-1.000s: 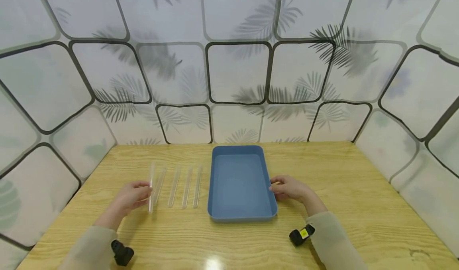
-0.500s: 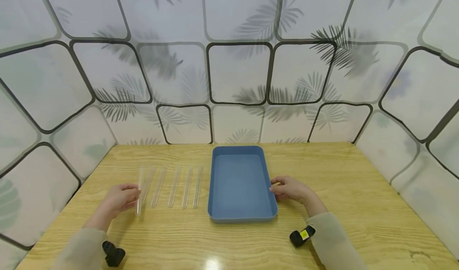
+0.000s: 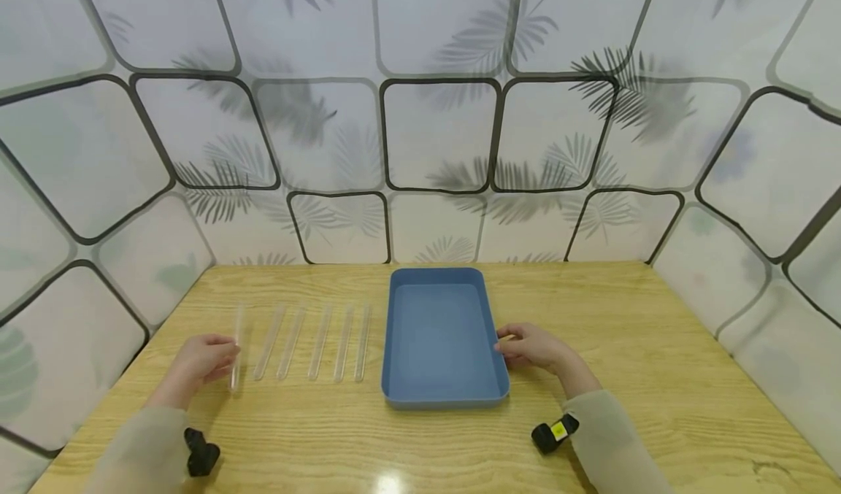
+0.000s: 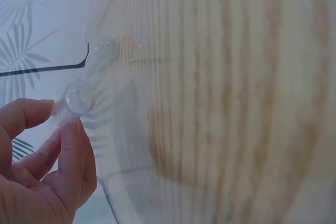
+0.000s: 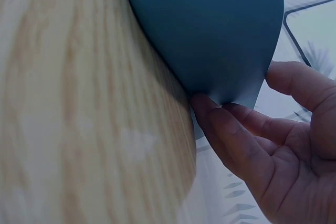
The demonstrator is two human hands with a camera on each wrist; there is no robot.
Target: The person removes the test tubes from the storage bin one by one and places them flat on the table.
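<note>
My left hand (image 3: 200, 361) pinches a clear test tube (image 3: 235, 368) between thumb and fingertips, at the left end of a row. The tube's rounded end faces the left wrist camera, close to the fingertips (image 4: 69, 129). Whether it touches the table is hard to tell. Several more clear test tubes (image 3: 320, 342) lie side by side to its right, apart from each other. A blue rectangular tray (image 3: 447, 402) stands to the right of them, its inside bare. At the tray's right wall is my right hand (image 3: 535, 348), thumb at the rim and fingertips low against the outer side.
The wooden table (image 3: 302, 435) carries all of this. A patterned curtain (image 3: 434, 136) encloses its back and both sides. Each wrist wears a small black camera; the left wrist camera (image 3: 201, 452) sits near the table's front.
My left hand has moved left with a test tube, and then shifted left again with one in its fingers. Another tube now lies where the hand was. The right hand and tray have stayed put.
</note>
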